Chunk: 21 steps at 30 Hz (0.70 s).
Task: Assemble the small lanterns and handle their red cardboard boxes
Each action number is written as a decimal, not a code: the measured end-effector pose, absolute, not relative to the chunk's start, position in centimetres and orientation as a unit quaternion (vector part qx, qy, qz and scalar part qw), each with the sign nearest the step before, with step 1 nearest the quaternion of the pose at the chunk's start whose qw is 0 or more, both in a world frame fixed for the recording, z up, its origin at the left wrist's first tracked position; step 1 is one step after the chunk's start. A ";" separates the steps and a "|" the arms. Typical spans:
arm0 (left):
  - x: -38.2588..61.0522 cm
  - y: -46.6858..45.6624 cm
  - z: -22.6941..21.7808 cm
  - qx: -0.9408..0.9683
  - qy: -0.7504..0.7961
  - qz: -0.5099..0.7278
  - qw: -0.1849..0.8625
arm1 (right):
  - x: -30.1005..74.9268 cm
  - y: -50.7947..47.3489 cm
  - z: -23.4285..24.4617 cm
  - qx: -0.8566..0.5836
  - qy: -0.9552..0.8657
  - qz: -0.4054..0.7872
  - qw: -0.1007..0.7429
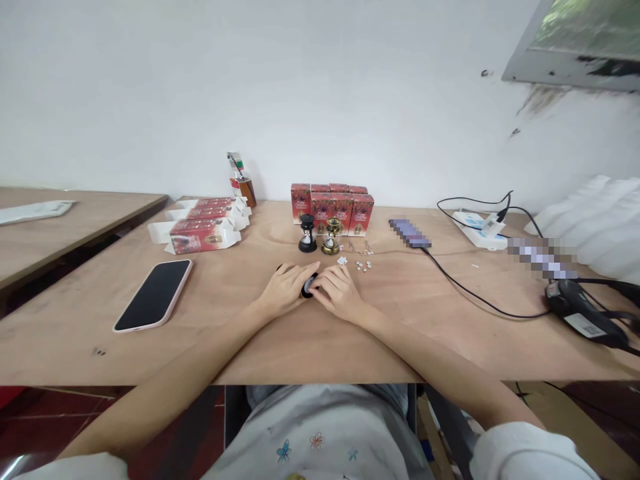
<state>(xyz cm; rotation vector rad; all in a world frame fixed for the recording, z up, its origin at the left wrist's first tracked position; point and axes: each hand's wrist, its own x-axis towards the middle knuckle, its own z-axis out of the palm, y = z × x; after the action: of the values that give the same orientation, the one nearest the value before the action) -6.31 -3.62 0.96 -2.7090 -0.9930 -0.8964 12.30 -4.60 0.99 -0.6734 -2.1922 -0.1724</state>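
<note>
My left hand (285, 288) and my right hand (341, 291) meet on the wooden table (350, 333), both closed around a small black round piece (308, 287) held between them. Just beyond stand a small black lantern (307, 233) and a gold lantern (331, 235). Several tiny white and silver parts (361, 265) lie scattered to the right of my hands. Behind the lanterns stand several red boxes (333, 207) in a row.
A phone (154, 294) lies face up at the left. Flattened red-and-white cartons (203, 223) and a bottle (243, 181) sit at the back left. A power strip (480, 229) with black cables and a black tool (585, 313) occupy the right side.
</note>
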 end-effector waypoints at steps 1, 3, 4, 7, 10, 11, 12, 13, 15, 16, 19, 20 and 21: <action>-6.3 -3.6 1.0 -0.896 -0.326 -0.296 0.063 | 12.3 -4.6 1.0 -0.266 -0.872 -0.080 0.403; -6.4 -3.5 1.0 -0.890 -0.336 -0.299 0.072 | 12.3 -4.5 1.1 -0.268 -0.872 -0.097 0.399; -6.4 -3.5 1.1 -0.885 -0.344 -0.303 0.075 | 12.3 -4.4 1.1 -0.270 -0.870 -0.103 0.400; -6.4 -3.4 1.4 -0.876 -0.368 -0.304 0.064 | 12.3 -4.2 1.1 -0.276 -0.867 -0.097 0.403; -6.3 -3.4 1.7 -0.872 -0.393 -0.291 0.038 | 12.3 -4.0 0.9 -0.275 -0.871 -0.072 0.401; -6.3 -3.4 1.8 -0.868 -0.403 -0.288 0.038 | 12.3 -4.0 0.8 -0.272 -0.871 -0.060 0.406; -6.3 -3.3 1.8 -0.864 -0.412 -0.287 0.043 | 12.3 -4.0 0.7 -0.269 -0.869 -0.045 0.414; -6.4 -3.2 1.8 -0.860 -0.418 -0.287 0.051 | 12.3 -3.9 0.7 -0.267 -0.865 -0.026 0.424; -6.7 -3.0 1.8 -0.851 -0.429 -0.296 0.059 | 12.6 -3.6 0.5 -0.275 -0.852 0.010 0.445; -6.9 -2.9 1.8 -0.845 -0.435 -0.305 0.058 | 12.8 -3.2 0.4 -0.290 -0.842 0.021 0.454; -7.4 -2.6 1.7 -0.830 -0.449 -0.328 0.047 | 14.2 -1.6 0.3 -0.370 -0.797 0.011 0.477; -7.5 -2.6 1.7 -0.830 -0.450 -0.327 0.044 | 14.8 -0.9 0.3 -0.401 -0.779 0.000 0.482; -7.5 -2.6 1.7 -0.833 -0.448 -0.322 0.043 | 15.5 -0.1 0.2 -0.431 -0.760 -0.013 0.485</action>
<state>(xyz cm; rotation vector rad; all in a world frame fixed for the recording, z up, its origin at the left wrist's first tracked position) -7.54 -2.56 1.73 -2.5488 -1.3704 -0.9838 15.48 -0.14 0.22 -1.0496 -1.8507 -0.0325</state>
